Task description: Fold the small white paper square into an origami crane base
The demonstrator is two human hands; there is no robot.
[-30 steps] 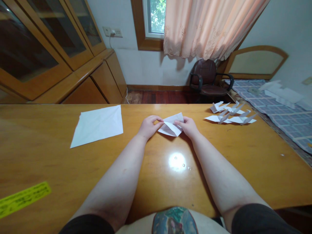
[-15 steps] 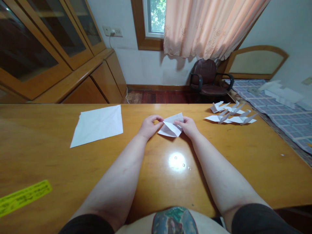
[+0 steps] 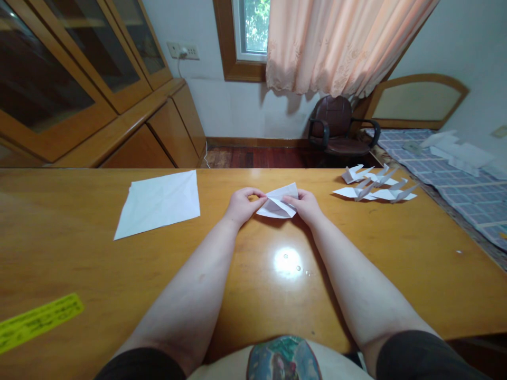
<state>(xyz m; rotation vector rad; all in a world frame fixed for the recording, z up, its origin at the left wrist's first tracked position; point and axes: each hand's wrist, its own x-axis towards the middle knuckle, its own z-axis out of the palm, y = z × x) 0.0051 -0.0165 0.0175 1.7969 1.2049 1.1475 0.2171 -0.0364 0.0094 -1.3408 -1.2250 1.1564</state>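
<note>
A partly folded piece of white paper [image 3: 279, 203] is held between my two hands just above the wooden table [image 3: 253, 295]. My left hand [image 3: 246, 205] pinches its left corner between thumb and index finger. On the opposite side, my right hand [image 3: 306, 206] grips the right edge, its thumb on top and the other fingers behind. The paper's layers stand apart at the front, with a crease running across the middle. To the left lies a flat white sheet [image 3: 162, 206]. Several folded paper cranes [image 3: 374, 184] stand together at the table's far right.
A yellow strip with dark writing [image 3: 41, 321] lies at the table's left front. Past the far edge are a brown armchair [image 3: 336, 126] and a wooden cabinet [image 3: 150, 132]. A bed with a checked cover [image 3: 447, 179] is at the right, with white papers [image 3: 459, 153] on it.
The front flap of the folded paper has shifted slightly up and inward, so its lower point no longer juts out as far. Both hands stay nearly in place.
</note>
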